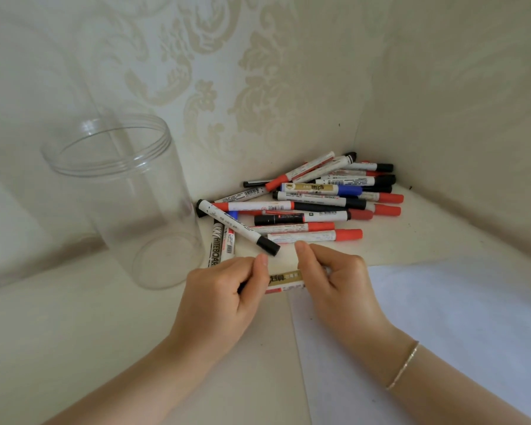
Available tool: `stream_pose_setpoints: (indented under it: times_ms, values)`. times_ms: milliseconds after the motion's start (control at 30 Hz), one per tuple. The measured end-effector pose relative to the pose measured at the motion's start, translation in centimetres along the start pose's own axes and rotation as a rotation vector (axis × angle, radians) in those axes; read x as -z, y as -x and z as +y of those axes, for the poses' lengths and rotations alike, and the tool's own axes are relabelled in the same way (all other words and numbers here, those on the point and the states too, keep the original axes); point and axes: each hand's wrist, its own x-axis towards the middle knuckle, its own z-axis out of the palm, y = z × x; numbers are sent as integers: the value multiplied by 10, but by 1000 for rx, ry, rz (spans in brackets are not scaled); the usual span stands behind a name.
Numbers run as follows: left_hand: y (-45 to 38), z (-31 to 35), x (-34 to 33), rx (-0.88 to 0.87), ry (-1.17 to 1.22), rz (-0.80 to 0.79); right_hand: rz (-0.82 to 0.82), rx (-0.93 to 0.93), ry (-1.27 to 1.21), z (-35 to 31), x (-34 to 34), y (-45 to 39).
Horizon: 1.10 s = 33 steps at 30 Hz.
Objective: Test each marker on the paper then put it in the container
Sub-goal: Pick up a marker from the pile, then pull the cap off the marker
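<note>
- Marker (284, 279) w/ gold-and-white label sits between both hands, held level just above the table, near the front edge of the pile and just left of the paper.
- Left hand (227, 289) has fingers curled round the marker's left end; a dark bit shows under the fingers, prob. the cap, but can't tell for sure.
- Right hand (334, 277) grips the barrel's right part, thumb on top, fingers wrapped below.
- Judged step: uncapping before the test stroke. Nothing inside the container, so the task looks barely begun.
- To do it well: pull straight along the barrel axis, no twisting sideways, so the tip doesn't drag on skin. Keep the cap in the left hand, since it goes back on after the stroke.
- Paper (442, 317) lies flat on the right, partly under the right forearm, blank as far as seen. Shift the wrist a little so there is bare sheet for a short line; 1 quick stroke is enough.
- Container (123, 207), clear plastic, stands upright w/ mouth open on the left, close to the left hand. Drop the marker in end-first so it stands.
- Pile of markers (313, 204) w/ red, black & blue caps lies in the corner behind; 1 black-capped marker (239, 227) slants out toward the hands. Risk: a knuckle nudges it & it rolls.
</note>
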Motion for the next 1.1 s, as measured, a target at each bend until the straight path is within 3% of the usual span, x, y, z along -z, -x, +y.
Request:
stream_pose_setpoints:
  times_ms: [200, 300, 433, 500, 567, 633, 733, 833, 967, 1100]
  values:
    - [-15, 15, 7, 107, 202, -64, 50, -180, -162, -9, 13, -32]
    - [-43, 33, 29, 129, 339, 76, 103, -272, -413, -29, 12, -51]
    - [-77, 45, 69, 41, 318, 242, -28, -325, -522, -54, 5, -84]
    - [-86, 46, 92, -52, 235, 331, -77, -366, -350, -55, 0, -98]
    - [-94, 44, 115, -112, 143, 426, -211, -280, 161, -49, -7, -102]
    - [-102, 38, 136, -96, 66, 477, -397, -109, 616, -41, -19, -95]
    - [-116, 25, 156, -1, -73, 475, -541, 34, 956, -33, -38, -81]
    - [-126, 15, 163, 86, -218, 346, -507, 132, 1127, -25, -51, -78]
    - [-135, 7, 160, 199, -423, -2, -493, 96, 1047, -25, -53, -80]
    - [-147, 1, 157, 371, -334, -362, -466, 35, 934, -30, -48, -82]
